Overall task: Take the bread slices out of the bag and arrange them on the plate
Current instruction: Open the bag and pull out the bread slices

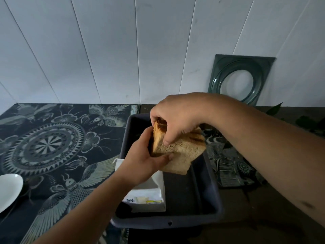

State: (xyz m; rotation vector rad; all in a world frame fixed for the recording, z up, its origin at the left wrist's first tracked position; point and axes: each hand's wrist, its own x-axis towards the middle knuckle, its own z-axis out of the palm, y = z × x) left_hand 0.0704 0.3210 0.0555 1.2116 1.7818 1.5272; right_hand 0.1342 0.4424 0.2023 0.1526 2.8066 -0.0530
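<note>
both hands meet above the dark grey tray [213, 178], where the left hand [140, 161] cups a small stack of bread slices [182, 150] from below at their 8 o'clock side, its fingers curled around the lower edge, while the right hand [175, 118] comes from 2 o'clock and pinches the top of the stack, thumb pressed on the face of the front slice. a white bag [151, 196] lies in the tray at 6 o'clock of the bread, and the white plate [8, 189] sits well apart at 9 o'clock, on the patterned cloth [58, 143], cut by the picture's edge
</note>
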